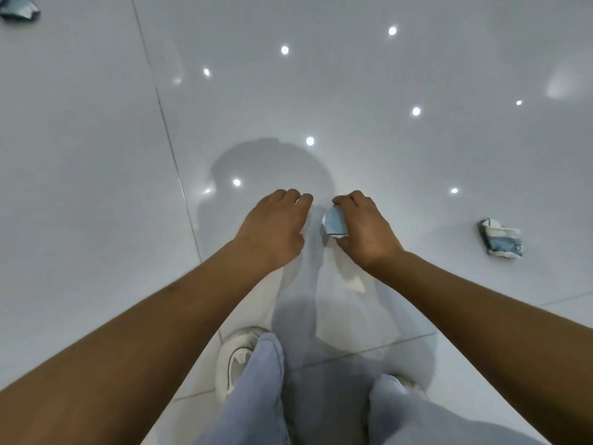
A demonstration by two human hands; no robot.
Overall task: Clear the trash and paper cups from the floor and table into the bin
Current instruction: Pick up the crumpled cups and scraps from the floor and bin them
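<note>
Three crumpled cups on the floor, one in hand.
My right hand grips one blue-white crumpled cup; my left hand hangs loosely curled, holding nothing; a second cup and a third cup lie apart.

A glossy, pale grey-white tiled floor is seen filling the whole view. Thin dark grout lines are drawn across it: one long line runs from the upper left down toward the lower middle, and others cross near the bottom at an angle. Small round ceiling lights are mirrored in the polished tiles as scattered bright spots, and a larger, softer glare is caught at the right edge. A rounded grey shadow is cast on the floor at the centre, lengthening toward the lower edge.
</note>
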